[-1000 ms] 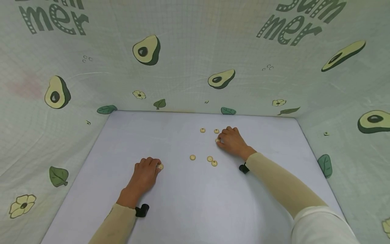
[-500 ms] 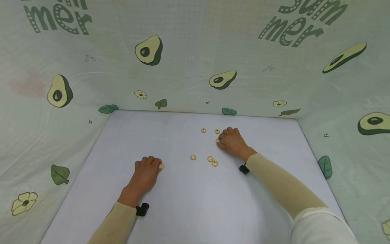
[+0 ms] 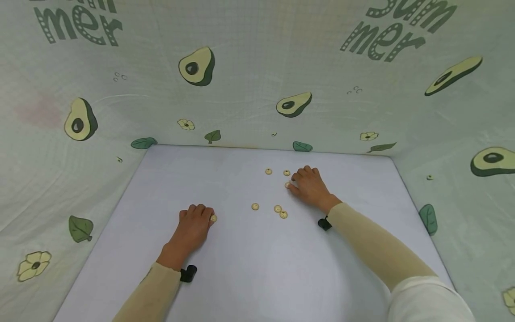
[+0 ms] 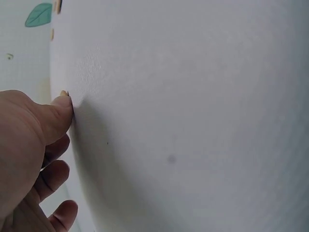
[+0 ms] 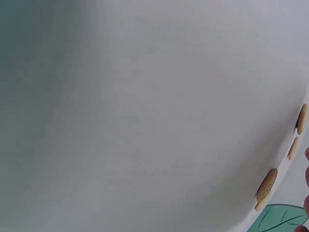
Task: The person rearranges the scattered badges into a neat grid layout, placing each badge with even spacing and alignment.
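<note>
Small round wooden buttons lie on a white tabletop (image 3: 241, 268). My left hand (image 3: 193, 228) rests low at the left, its thumb and forefinger pinching one button (image 3: 214, 218). In the left wrist view the thumb (image 4: 57, 116) covers most of that button (image 4: 63, 93). On the far right side, my right hand (image 3: 311, 187) has its forefinger lifted away from the thumb, whose tip is right at another button (image 3: 287, 184). Only a few fingertips (image 5: 307, 181) show at the edge of the right wrist view, with a button (image 5: 267, 184) lying beside them.
Two buttons lie at the back, a left one (image 3: 268, 171) and a right one (image 3: 286, 172). Nearer the middle are a single button (image 3: 255, 206) and a touching pair, one (image 3: 277, 208) behind the other (image 3: 283, 214). An avocado-print cloth (image 3: 241, 89) rises around the table.
My right forefinger has lifted off the button, opening a gap to the thumb, and the hand has shifted slightly right. The left hand keeps its pinch in place.
</note>
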A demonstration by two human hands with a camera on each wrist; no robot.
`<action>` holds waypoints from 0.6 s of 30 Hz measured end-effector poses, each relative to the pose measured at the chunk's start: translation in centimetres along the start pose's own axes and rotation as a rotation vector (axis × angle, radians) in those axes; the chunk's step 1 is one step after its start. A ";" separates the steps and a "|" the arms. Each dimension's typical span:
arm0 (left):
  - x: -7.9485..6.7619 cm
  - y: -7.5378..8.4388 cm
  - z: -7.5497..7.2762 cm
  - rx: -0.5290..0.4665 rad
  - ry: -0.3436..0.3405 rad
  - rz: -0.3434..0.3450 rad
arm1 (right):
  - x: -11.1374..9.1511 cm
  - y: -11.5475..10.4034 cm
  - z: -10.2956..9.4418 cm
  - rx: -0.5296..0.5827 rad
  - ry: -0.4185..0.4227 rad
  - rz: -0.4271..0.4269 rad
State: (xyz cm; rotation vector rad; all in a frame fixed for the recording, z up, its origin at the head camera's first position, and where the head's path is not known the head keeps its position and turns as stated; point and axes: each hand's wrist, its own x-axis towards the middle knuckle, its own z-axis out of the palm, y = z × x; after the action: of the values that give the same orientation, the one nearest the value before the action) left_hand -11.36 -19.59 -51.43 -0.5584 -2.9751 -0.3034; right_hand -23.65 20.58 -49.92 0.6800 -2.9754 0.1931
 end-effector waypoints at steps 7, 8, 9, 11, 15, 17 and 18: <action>0.1 0.3 -0.1 -0.008 -0.020 -0.015 | -1.3 -0.3 -0.3 -0.016 0.069 -0.003; 0.1 0.4 -0.1 -0.010 -0.021 -0.019 | -1.6 -0.5 -0.4 -0.021 0.078 -0.008; 0.1 0.4 -0.1 -0.012 -0.024 -0.022 | -1.9 -0.7 -0.6 -0.019 0.084 -0.011; 0.0 0.4 -0.2 -0.015 -0.023 -0.026 | -2.4 -1.0 -0.6 -0.027 0.093 -0.021; 0.0 0.5 -0.3 -0.026 -0.023 -0.028 | -3.4 -1.8 -0.5 -0.036 0.094 -0.046; -0.1 0.5 -0.3 -0.027 -0.016 -0.025 | -3.8 -2.3 -0.4 -0.033 0.092 -0.063; -0.1 0.5 -0.3 -0.029 -0.016 -0.027 | -4.0 -2.6 -0.3 -0.028 0.092 -0.073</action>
State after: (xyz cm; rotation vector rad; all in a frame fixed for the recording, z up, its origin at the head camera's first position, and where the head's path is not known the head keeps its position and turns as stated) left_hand -11.11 -19.24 -51.01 -0.5273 -3.0002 -0.3472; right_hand -18.95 20.02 -49.74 0.7534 -2.8556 0.1723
